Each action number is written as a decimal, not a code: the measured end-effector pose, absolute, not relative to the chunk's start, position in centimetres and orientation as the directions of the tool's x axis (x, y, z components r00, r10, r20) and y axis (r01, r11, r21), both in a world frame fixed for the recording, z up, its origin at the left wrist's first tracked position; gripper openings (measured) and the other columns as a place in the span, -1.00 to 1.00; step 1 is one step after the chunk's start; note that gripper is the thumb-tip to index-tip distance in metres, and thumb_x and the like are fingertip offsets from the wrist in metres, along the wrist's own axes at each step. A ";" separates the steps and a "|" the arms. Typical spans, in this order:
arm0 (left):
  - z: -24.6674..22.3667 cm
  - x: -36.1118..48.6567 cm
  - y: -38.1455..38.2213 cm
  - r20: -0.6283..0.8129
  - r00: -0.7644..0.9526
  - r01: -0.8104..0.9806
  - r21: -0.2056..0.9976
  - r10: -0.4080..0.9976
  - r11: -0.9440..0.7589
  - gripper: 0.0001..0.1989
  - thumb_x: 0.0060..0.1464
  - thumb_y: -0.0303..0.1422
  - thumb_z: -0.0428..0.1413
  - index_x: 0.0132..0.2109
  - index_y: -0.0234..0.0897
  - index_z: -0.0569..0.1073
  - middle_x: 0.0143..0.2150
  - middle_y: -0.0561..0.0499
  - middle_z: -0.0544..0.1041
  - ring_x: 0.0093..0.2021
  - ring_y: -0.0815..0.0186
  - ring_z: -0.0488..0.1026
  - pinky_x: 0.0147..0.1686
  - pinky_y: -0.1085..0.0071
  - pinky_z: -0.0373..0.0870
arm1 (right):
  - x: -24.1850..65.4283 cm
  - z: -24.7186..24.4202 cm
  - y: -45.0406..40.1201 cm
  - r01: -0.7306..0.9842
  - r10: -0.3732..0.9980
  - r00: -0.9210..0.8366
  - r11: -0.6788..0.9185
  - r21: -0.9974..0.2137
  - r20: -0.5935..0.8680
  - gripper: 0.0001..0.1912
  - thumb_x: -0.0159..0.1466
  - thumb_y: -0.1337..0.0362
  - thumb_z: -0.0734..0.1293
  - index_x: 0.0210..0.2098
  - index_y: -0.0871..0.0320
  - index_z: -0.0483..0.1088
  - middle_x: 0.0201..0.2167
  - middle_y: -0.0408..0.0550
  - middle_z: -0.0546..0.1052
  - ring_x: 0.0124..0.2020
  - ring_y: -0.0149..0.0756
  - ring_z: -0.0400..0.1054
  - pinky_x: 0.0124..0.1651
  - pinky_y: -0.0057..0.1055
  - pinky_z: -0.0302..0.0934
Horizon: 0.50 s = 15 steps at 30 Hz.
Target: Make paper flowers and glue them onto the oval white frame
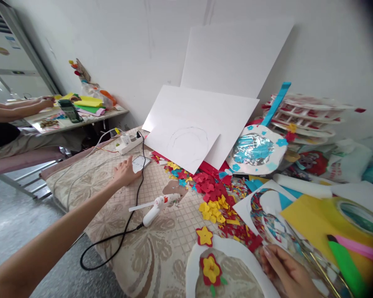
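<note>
My left hand (126,171) reaches across the table with fingers apart, touching the near side of a phone (139,164) that lies with its screen lit. Close to it rests a white hot glue gun (157,209) with a glue stick in its back and a black cord. My right hand (286,267) is closed, fingertips together beside a white paper ring (192,265); what they pinch, if anything, I cannot make out. A red scrap (255,243) lies by these fingertips. Red-and-yellow flowers (211,269) sit on and inside the ring.
Piles of red (208,186) and yellow paper flowers (213,211) cover the middle. White boards (186,124) lean on the wall. A decorated ring (255,149), tape roll (357,215), scissors (317,260) and markers (345,260) crowd the right. Another person's arms (25,108) are at a far table.
</note>
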State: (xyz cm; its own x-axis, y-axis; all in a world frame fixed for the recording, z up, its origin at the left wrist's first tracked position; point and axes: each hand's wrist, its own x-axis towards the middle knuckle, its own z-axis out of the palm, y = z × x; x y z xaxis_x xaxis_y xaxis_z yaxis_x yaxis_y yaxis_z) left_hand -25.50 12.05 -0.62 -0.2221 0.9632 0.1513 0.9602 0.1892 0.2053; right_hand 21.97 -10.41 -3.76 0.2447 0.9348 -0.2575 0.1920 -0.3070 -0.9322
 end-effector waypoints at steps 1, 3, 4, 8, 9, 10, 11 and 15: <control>-0.6 -25.4 12.1 0.150 -0.223 0.960 0.204 0.963 0.190 -0.21 0.00 -0.08 0.01 0.28 -0.39 -0.01 0.15 -0.35 0.29 0.12 -0.19 0.20 0.02 -0.05 0.12 | 22.0 -3.8 -10.4 0.192 0.938 0.237 -0.302 -0.934 -0.255 -0.62 0.07 -0.07 0.35 -0.41 0.15 0.45 -0.53 -0.08 0.51 -0.48 -0.26 0.37 -0.41 -0.47 0.32; -0.5 -25.3 12.2 0.150 -0.229 0.959 0.202 0.962 0.197 -0.21 -0.01 -0.08 0.02 0.27 -0.37 -0.01 0.15 -0.33 0.29 0.12 -0.17 0.21 0.02 -0.03 0.14 | 22.0 -3.8 -10.5 0.198 0.942 0.224 -0.297 -0.934 -0.252 -0.62 0.09 -0.07 0.34 -0.42 0.15 0.44 -0.54 -0.10 0.50 -0.49 -0.28 0.36 -0.42 -0.49 0.32; -0.5 -25.3 12.2 0.150 -0.235 0.958 0.201 0.960 0.204 -0.20 -0.02 -0.07 0.02 0.27 -0.37 -0.01 0.16 -0.33 0.29 0.13 -0.16 0.21 0.03 -0.02 0.15 | 22.0 -3.7 -10.5 0.203 0.943 0.222 -0.294 -0.934 -0.249 -0.62 0.09 -0.08 0.33 -0.43 0.15 0.44 -0.54 -0.10 0.49 -0.49 -0.29 0.36 -0.42 -0.49 0.32; -0.6 -25.2 12.3 0.155 -0.255 0.955 0.196 0.955 0.223 -0.18 -0.04 -0.06 0.02 0.28 -0.37 -0.03 0.16 -0.34 0.29 0.14 -0.16 0.20 0.04 -0.04 0.14 | 22.0 -3.7 -10.4 0.219 0.944 0.219 -0.295 -0.930 -0.248 -0.59 0.10 -0.11 0.31 -0.45 0.14 0.43 -0.55 -0.09 0.49 -0.49 -0.29 0.35 -0.42 -0.50 0.32; -0.6 -25.2 12.3 0.157 -0.256 0.955 0.194 0.954 0.224 -0.17 -0.04 -0.05 0.01 0.28 -0.36 -0.04 0.17 -0.34 0.28 0.14 -0.16 0.20 0.05 -0.04 0.13 | 22.0 -3.8 -10.4 0.217 0.944 0.217 -0.296 -0.930 -0.249 -0.59 0.10 -0.11 0.31 -0.44 0.14 0.43 -0.54 -0.09 0.49 -0.49 -0.29 0.35 -0.41 -0.50 0.32; -0.6 -25.2 12.3 0.160 -0.256 0.955 0.193 0.953 0.224 -0.17 -0.04 -0.05 0.01 0.28 -0.36 -0.04 0.17 -0.33 0.28 0.15 -0.17 0.20 0.05 -0.05 0.12 | 22.1 -3.9 -10.4 0.213 0.943 0.213 -0.299 -0.930 -0.255 -0.59 0.11 -0.11 0.31 -0.43 0.14 0.43 -0.53 -0.09 0.49 -0.49 -0.29 0.35 -0.41 -0.50 0.32; -0.6 -25.1 12.4 0.162 -0.257 0.955 0.192 0.953 0.225 -0.18 -0.04 -0.04 0.01 0.28 -0.35 -0.03 0.17 -0.34 0.28 0.15 -0.17 0.20 0.05 -0.06 0.12 | 22.2 -4.1 -10.4 0.208 0.944 0.205 -0.299 -0.931 -0.258 -0.60 0.12 -0.10 0.30 -0.42 0.14 0.43 -0.53 -0.09 0.49 -0.48 -0.30 0.35 -0.40 -0.50 0.32; -0.7 -25.1 12.4 0.174 -0.259 0.955 0.190 0.950 0.226 -0.18 -0.04 -0.05 0.02 0.27 -0.36 -0.01 0.16 -0.34 0.28 0.14 -0.18 0.20 0.04 -0.07 0.12 | 22.6 -4.6 -10.7 0.197 0.950 0.185 -0.288 -0.937 -0.253 -0.64 0.16 -0.04 0.30 -0.41 0.15 0.44 -0.52 -0.10 0.49 -0.48 -0.30 0.35 -0.40 -0.50 0.31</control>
State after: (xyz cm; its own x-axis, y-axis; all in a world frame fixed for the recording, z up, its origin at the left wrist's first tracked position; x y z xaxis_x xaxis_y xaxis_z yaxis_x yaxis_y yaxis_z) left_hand -25.05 12.42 -0.66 -0.2593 0.9500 0.1737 0.9554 0.2261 0.1899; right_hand 22.55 -10.68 -4.59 0.1850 0.9496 -0.2532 0.1972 -0.2883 -0.9370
